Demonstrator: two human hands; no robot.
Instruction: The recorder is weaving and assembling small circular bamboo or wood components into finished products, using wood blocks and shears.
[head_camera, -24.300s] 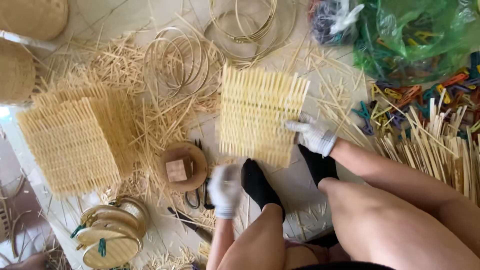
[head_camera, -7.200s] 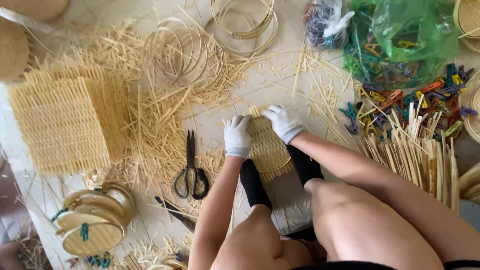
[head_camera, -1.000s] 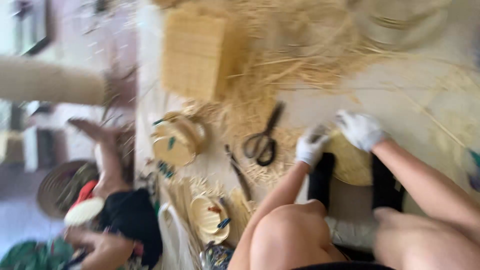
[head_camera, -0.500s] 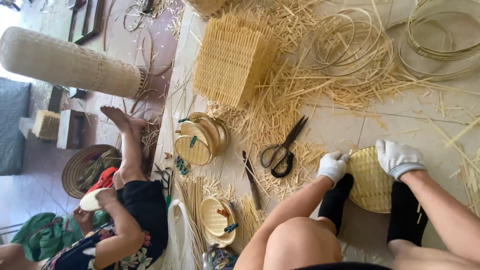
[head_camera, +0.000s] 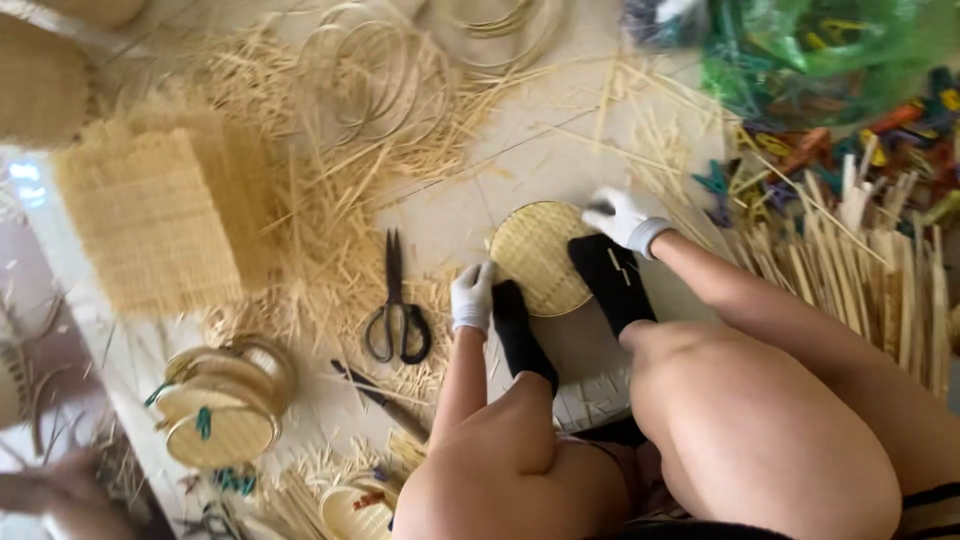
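Note:
A round woven bamboo disc (head_camera: 538, 250) lies on the pale floor, pinned under my two black-socked feet (head_camera: 610, 275). My left hand (head_camera: 471, 297), in a white glove, rests at the disc's left edge with fingers curled beside my left foot. Also gloved, my right hand (head_camera: 622, 216) presses on the disc's upper right rim. Black scissors (head_camera: 395, 305) lie shut on the floor just left of my left hand, apart from it.
Stacked woven square mats (head_camera: 150, 225) and loose bamboo slivers (head_camera: 330, 200) cover the left. Thin hoops (head_camera: 375, 60) lie at the top. Finished small round baskets (head_camera: 220, 405) sit lower left. A bundle of bamboo strips (head_camera: 880, 280), coloured clips (head_camera: 850, 130) and green plastic bags (head_camera: 830, 45) fill the right.
The view has swung back from the left, where another person sat, to straight over the disc. Both hands stay at the disc's rim; the square mat seen earlier is now a round disc.

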